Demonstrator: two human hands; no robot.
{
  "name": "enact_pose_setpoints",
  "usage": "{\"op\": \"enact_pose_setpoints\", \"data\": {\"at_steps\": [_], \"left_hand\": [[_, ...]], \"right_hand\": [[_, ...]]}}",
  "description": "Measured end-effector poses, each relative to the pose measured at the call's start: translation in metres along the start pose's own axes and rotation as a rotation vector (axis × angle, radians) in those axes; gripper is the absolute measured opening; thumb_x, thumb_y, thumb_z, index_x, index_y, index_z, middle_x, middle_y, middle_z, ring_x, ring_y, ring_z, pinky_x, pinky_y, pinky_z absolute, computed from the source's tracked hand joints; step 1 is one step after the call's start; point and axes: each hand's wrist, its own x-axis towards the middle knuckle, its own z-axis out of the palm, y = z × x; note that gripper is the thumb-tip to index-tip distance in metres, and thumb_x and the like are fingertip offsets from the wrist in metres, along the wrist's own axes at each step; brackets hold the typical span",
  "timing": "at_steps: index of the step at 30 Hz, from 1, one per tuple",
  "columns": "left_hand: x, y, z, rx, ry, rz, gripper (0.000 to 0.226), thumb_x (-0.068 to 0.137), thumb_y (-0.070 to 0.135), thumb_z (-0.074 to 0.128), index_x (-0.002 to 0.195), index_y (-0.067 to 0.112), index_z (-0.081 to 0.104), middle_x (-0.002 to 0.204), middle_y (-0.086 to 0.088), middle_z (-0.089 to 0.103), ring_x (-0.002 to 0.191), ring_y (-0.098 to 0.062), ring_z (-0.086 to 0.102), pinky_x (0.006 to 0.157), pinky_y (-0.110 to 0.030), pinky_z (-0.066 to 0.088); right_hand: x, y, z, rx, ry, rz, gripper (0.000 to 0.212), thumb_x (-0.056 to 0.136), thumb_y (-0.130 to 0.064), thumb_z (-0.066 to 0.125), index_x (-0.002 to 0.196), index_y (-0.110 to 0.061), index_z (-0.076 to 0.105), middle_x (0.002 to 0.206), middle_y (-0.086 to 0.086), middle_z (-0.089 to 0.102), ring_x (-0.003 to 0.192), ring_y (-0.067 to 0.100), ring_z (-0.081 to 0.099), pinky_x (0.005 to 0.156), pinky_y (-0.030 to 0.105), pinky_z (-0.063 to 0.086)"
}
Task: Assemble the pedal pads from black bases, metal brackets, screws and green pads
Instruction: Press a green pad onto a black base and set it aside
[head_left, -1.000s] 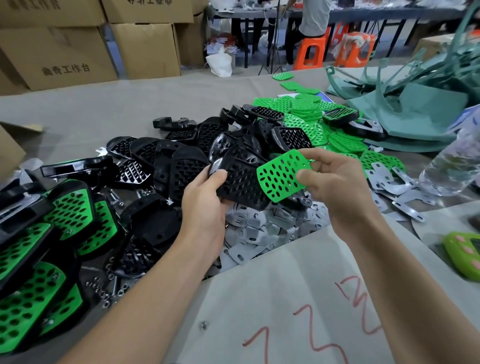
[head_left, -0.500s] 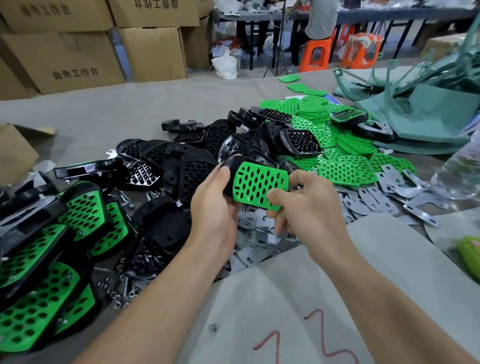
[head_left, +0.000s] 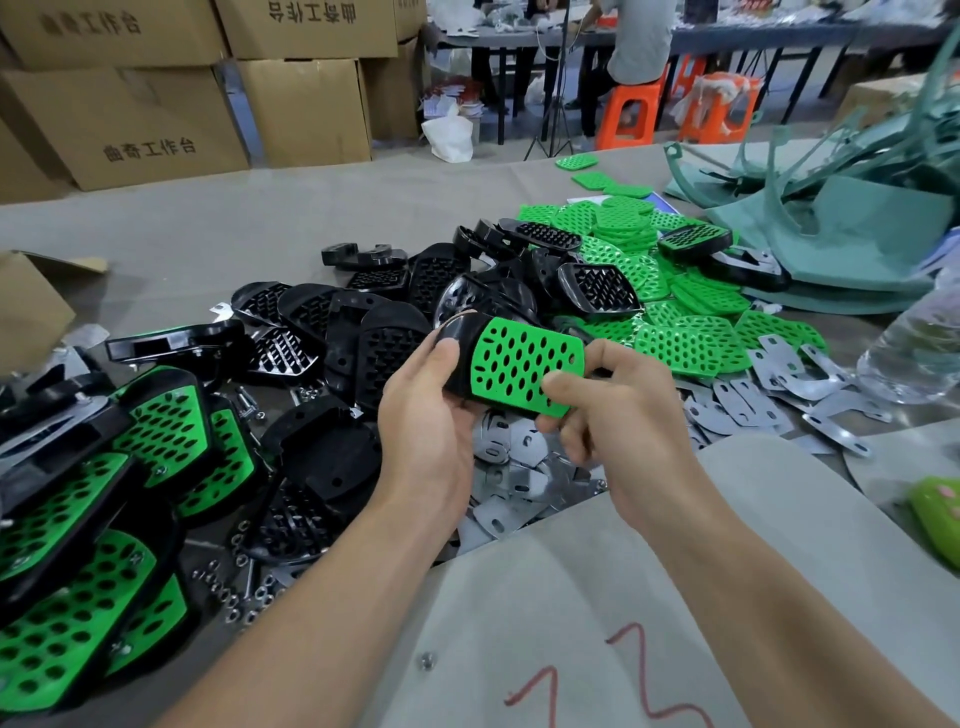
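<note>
While finished pedals (head_left: 67, 623) pile near loose brackets (head_left: 748, 400), left hand (head_left: 426, 431) and right hand (head_left: 623, 436) clasp a black base (head_left: 456, 332), fingers (head_left: 563, 387) seating its green pad (head_left: 519, 358).

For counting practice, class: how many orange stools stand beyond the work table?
2: one orange stool beneath the seated person, and another just to its right. More may be hidden behind them.

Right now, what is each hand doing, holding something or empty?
Left hand: grips the black base, thumb on its end.
Right hand: pinches the green pad against that base.
</note>
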Motion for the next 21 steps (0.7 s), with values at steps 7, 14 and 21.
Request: {"op": "enact_pose_setpoints", "data": {"at_steps": [7,14,21], "left_hand": [[0.002,0.001,-0.003,-0.032,-0.041,0.000,0.035,0.106,0.014,0.045,0.103,0.011,0.080,0.108,-0.012,0.077,0.100,-0.026,0.075,0.077,-0.034,0.061],[0.007,-0.001,-0.003,-0.020,0.005,-0.006,0.030,0.105,0.011,0.047,0.102,0.007,0.077,0.102,-0.008,0.078,0.093,-0.019,0.075,0.076,-0.031,0.061],[0.004,0.001,-0.004,0.000,0.019,-0.044,0.025,0.103,0.017,0.052,0.100,0.007,0.075,0.098,-0.011,0.077,0.088,-0.024,0.074,0.071,-0.033,0.061]], "right_hand": [[0.007,0.000,-0.012,0.185,-0.101,-0.005,0.003,0.091,0.002,0.067,0.092,-0.001,0.065,0.069,0.017,0.068,0.044,0.020,0.053,0.040,0.016,0.041],[0.016,-0.001,-0.018,0.361,-0.019,-0.213,0.024,0.084,0.009,0.069,0.082,-0.012,0.082,0.077,0.008,0.074,0.070,0.018,0.065,0.066,0.025,0.053],[-0.003,0.004,-0.004,-0.206,-0.026,-0.493,0.051,0.071,0.014,0.061,0.111,-0.015,0.078,0.133,-0.003,0.066,0.115,-0.004,0.064,0.095,0.025,0.056]]}}
